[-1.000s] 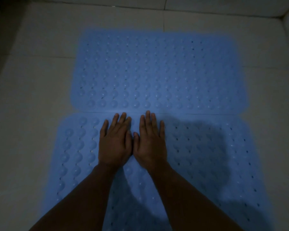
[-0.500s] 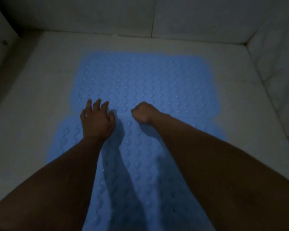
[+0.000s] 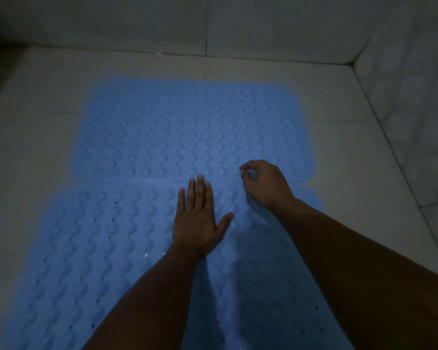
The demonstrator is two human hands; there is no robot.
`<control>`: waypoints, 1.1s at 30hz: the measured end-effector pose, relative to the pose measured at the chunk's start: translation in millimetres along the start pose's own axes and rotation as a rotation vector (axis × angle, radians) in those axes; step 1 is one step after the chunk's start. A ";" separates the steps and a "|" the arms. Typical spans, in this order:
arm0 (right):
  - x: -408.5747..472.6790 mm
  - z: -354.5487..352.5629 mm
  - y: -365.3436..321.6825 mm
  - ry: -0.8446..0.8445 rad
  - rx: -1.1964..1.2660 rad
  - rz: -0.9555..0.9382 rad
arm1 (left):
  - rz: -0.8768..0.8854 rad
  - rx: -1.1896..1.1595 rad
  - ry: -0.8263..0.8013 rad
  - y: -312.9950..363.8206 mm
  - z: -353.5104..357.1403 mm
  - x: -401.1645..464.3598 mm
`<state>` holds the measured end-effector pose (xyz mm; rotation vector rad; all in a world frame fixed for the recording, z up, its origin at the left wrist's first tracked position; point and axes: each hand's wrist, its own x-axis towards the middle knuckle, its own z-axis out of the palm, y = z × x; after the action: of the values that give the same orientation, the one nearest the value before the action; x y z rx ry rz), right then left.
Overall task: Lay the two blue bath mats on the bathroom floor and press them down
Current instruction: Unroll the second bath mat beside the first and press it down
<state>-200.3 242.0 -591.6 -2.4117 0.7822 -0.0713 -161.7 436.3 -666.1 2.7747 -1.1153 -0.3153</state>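
Two blue bath mats with raised bumps and small holes lie flat on the pale tiled floor, edge to edge. The far mat point(image 3: 192, 127) sits crosswise, and the near mat point(image 3: 91, 248) runs toward me. My left hand point(image 3: 200, 218) presses flat on the near mat with straight fingers, the fingertips reaching the seam between the mats. My right hand point(image 3: 263, 183) hovers or rests at the seam further right. Its fingers are curled, with thumb and forefinger tips close together over the far mat's near edge. I see nothing held between them.
Tiled walls point(image 3: 263, 26) close the space at the back and on the right point(image 3: 414, 97), meeting in a corner at the upper right. Bare floor tile point(image 3: 31, 122) borders the mats on the left, behind and on the right. The light is dim.
My left hand slid right along the seam and lies flat. My right hand moved right, its fist loosened into a curl. The view moved closer.
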 end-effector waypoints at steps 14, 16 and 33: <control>-11.0 22.9 3.5 -0.147 -0.190 -0.114 | -0.003 -0.305 -0.264 -13.6 -35.0 21.1; -25.1 24.1 -3.3 -0.256 -0.258 -0.119 | -0.029 -0.311 -0.243 -23.5 -54.8 22.3; -71.8 101.8 5.8 0.005 -0.452 -0.209 | 0.092 -0.002 0.201 -37.2 -21.8 17.6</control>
<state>-239.7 331.1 -669.3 -2.9172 0.5922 0.0199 -119.1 451.8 -655.0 2.6707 -1.1850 -0.0257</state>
